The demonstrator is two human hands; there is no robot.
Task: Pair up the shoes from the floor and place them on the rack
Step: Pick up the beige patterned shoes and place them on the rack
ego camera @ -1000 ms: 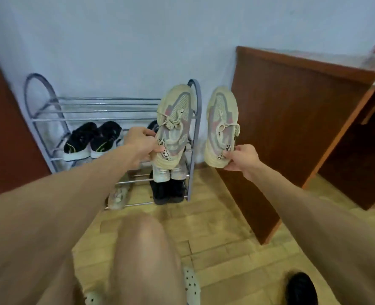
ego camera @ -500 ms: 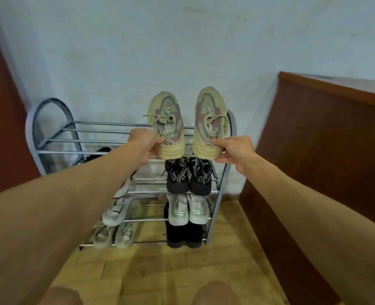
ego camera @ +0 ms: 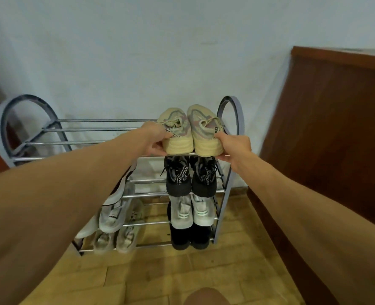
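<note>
Beige sneakers, one per hand: the left hand [ego camera: 158,143] pinches the heel of the left sneaker [ego camera: 176,130], and the right hand [ego camera: 234,146] pinches the heel of the right sneaker [ego camera: 205,132], fingers curled under each sole. The shoes lie side by side and touching. Their long axes are parallel, toes toward the wall and heels toward the person, over the right end of the top tier of the rack [ego camera: 94,143]. Whether the soles bear fully on the rails cannot be told. Each hand is equally near its shoe, so a short forward push and release probably remains. A black pair [ego camera: 190,179] sits directly below.
</note>
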